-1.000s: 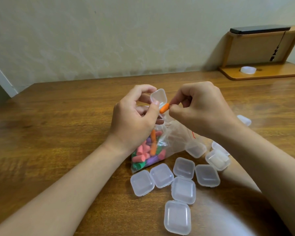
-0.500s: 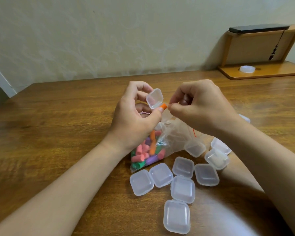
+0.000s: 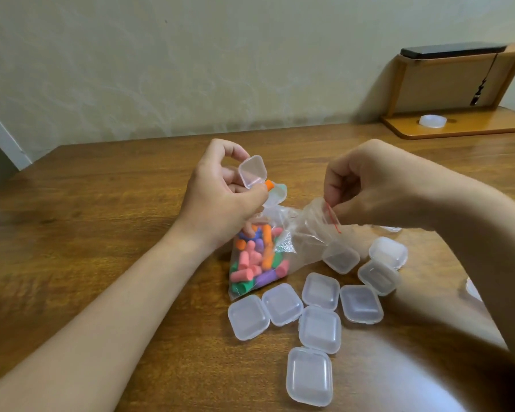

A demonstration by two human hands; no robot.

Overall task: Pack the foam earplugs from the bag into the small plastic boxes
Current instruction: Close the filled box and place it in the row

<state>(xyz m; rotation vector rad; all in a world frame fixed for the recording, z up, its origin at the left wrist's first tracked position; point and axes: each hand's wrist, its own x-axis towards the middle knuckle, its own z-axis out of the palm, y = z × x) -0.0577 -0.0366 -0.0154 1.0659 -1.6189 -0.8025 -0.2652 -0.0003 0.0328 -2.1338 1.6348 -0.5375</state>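
"Where was the open box?"

"It was off the counter [image 3: 101,233], in the left hand [image 3: 220,200]. That grip was curled round the small plastic box [image 3: 275,194], pinching it with the hinged lid [image 3: 252,171] standing open."

"And the earplug?"

"An orange earplug [image 3: 268,184] poked out of the box's base, right by the thumb tip. I couldn't tell how deep it sat."

"What about the right hand?"

"The right hand [image 3: 378,185] was beside the left, clear of the box. Its grip was pinching the mouth of the zip bag [image 3: 306,233] at the red seal line [image 3: 333,217], holding that end up off the counter."

"Where were the rest?"

"They were in the bag's lower end, which lay on the counter under the left wrist. These were foam earplugs [image 3: 254,267] in pink, orange, purple and green."

"Were there other boxes?"

"A cluster of closed boxes [image 3: 320,330] lay on the counter just nearer than the bag. Several were touching, and one sat partly under the bag's clear film."

"And behind them?"

"A wooden shelf [image 3: 458,129] stood at the far right against the wall. It had a dark flat device [image 3: 452,50] on top and a white round lid [image 3: 432,120] on its base."
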